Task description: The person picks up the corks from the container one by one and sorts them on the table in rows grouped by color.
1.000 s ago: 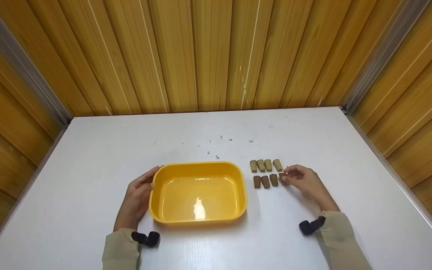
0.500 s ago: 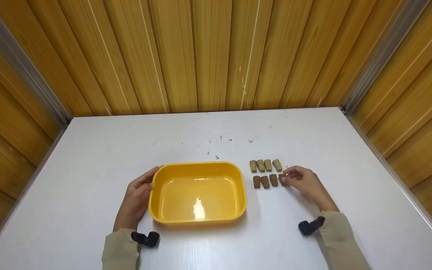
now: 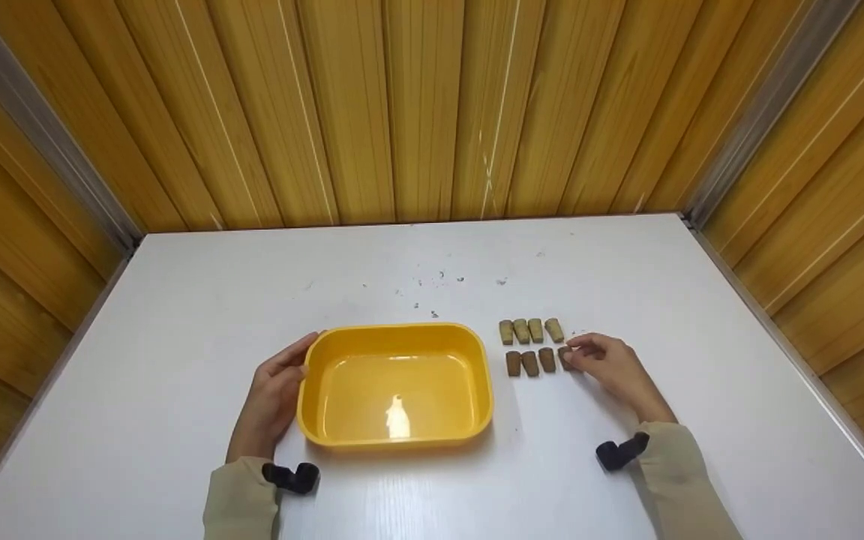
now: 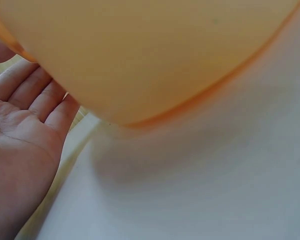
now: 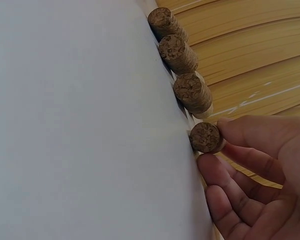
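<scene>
A yellow plastic tub (image 3: 394,382) stands on the white table. My left hand (image 3: 274,394) holds it by its left side, thumb at the rim and the other fingers along the outer wall; in the left wrist view those fingers (image 4: 52,102) lie mostly straight against it. To the tub's right, tapered corks lie in two rows: light tan corks (image 3: 522,331) behind, dark brown corks (image 3: 529,364) in front. My right hand (image 3: 616,367) pinches the rightmost dark brown cork (image 5: 206,137) between thumb and fingers, with the cork down at the table. Its fingertips partly cover that cork in the head view.
The white table (image 3: 214,300) has small dark specks and marks behind the tub. Wood-patterned panels (image 3: 424,112) wall it in at the back and on both sides. A black camera mount (image 3: 293,478) sits on each sleeved wrist.
Almost nothing differs. Both hands stay where they were, the left at the tub and the right at the end cork, which shows at most a very slight shift.
</scene>
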A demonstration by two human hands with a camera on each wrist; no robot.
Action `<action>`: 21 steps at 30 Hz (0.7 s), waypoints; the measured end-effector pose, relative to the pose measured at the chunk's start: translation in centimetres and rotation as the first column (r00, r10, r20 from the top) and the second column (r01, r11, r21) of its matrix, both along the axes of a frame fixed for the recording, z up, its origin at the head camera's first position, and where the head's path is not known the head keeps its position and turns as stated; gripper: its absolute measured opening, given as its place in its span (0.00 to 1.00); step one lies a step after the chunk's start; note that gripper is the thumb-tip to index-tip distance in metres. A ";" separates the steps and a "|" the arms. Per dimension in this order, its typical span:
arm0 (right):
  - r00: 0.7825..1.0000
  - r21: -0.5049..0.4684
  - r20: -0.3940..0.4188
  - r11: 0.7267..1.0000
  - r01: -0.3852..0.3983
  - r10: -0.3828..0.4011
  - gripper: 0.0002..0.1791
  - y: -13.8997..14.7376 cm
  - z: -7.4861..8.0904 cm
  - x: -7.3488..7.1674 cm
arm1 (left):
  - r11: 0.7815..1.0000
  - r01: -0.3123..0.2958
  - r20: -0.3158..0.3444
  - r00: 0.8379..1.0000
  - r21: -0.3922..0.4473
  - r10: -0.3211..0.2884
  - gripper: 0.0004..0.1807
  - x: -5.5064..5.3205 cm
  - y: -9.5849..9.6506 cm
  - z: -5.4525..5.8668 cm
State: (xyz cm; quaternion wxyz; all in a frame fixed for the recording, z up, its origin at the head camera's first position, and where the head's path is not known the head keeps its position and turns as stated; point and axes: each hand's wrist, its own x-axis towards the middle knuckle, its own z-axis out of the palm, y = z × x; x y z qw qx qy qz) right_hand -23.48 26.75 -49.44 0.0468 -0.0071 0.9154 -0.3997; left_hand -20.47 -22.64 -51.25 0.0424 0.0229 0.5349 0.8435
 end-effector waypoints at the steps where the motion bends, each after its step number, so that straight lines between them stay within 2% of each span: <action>1: 1.000 0.001 0.005 1.000 -0.003 0.003 0.22 0.0 0.0 0.0 | 1.000 0.000 0.002 1.000 0.002 0.000 0.29 0.0 0.0 0.0; 8: 1.000 0.011 0.022 1.000 -0.006 0.005 0.23 0.0 0.1 0.0 | 1.000 -0.020 0.040 0.999 0.020 0.019 0.28 0.0 0.2 0.3; 21: 1.000 0.002 -0.010 1.000 -0.003 0.003 0.22 0.1 0.2 0.1 | 1.000 -0.022 0.040 0.999 0.014 0.022 0.28 0.0 0.3 0.2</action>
